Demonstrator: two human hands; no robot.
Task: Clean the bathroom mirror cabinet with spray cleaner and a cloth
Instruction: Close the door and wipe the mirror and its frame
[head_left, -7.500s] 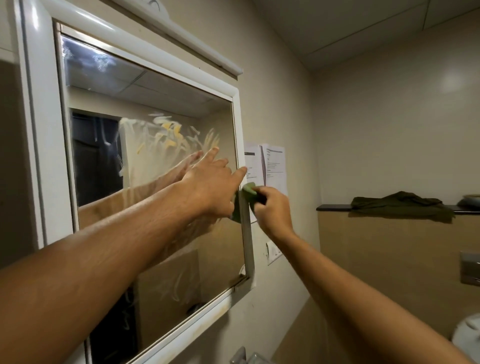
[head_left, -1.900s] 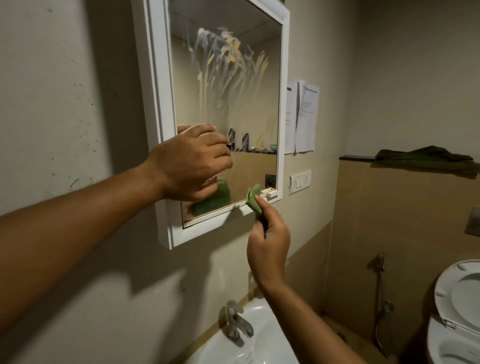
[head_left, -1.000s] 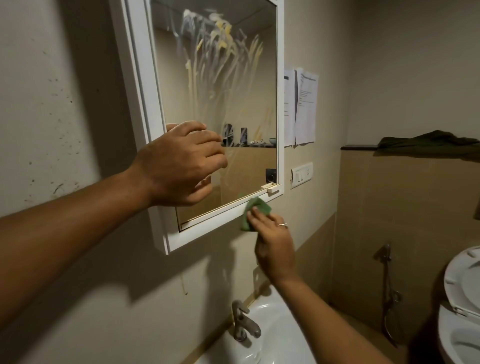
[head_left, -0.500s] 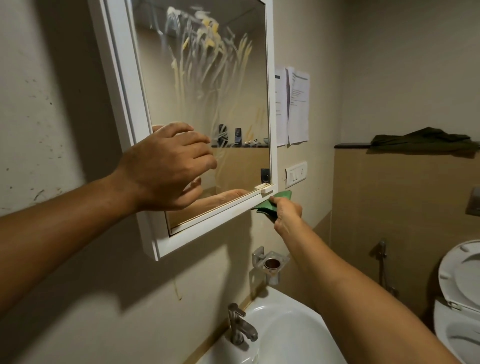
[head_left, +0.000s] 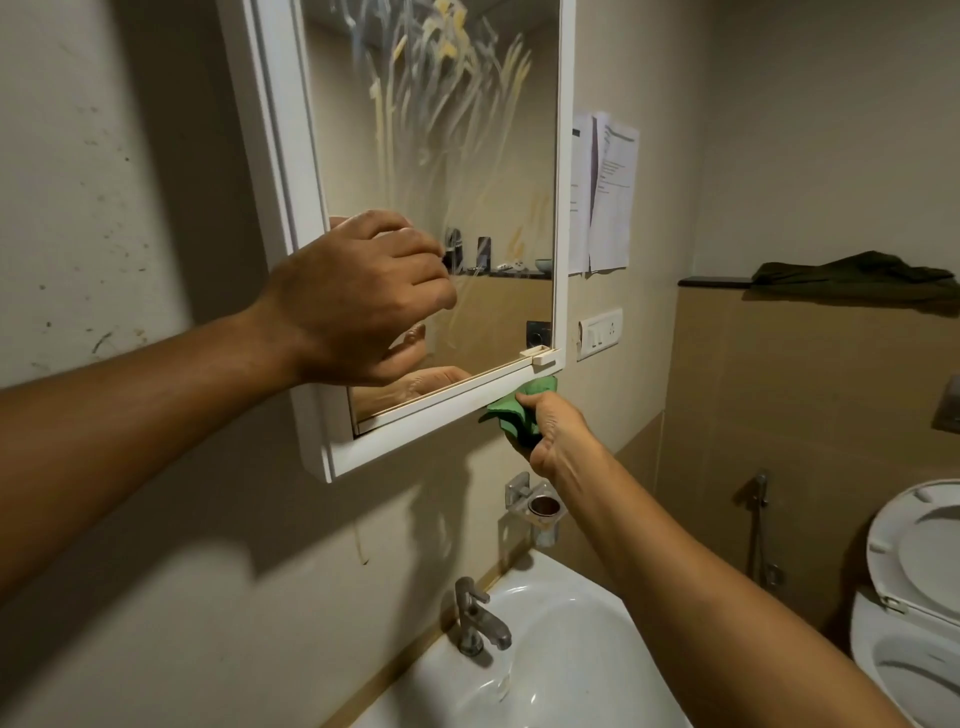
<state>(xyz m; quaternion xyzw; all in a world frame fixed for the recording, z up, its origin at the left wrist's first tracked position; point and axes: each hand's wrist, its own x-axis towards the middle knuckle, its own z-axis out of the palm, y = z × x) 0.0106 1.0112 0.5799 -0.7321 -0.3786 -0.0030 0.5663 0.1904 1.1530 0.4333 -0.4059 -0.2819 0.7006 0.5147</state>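
Two forearms fill the near field, and below them sit the basin (head_left: 545, 649) and tap (head_left: 475, 618). My left hand (head_left: 358, 306) rests on the lower left of the mirror (head_left: 467, 182), fingers loosely curled, nothing in its grip that I can see; it seems to steady the cabinet door. My right hand (head_left: 556, 426) is closed around the green cloth (head_left: 517, 410), pressed up against the underside of the white frame (head_left: 441, 415) near its right corner. Half a second ago the cloth was just past that corner; it has since slid a little left along the bottom edge, so I judge the frame's lower rail is being wiped now. Farther up, the glass is streaked with cleaner smears, so the main pane is not finished. Beyond, papers (head_left: 605, 192) hang on the wall and a dark garment (head_left: 852, 273) lies on the ledge.
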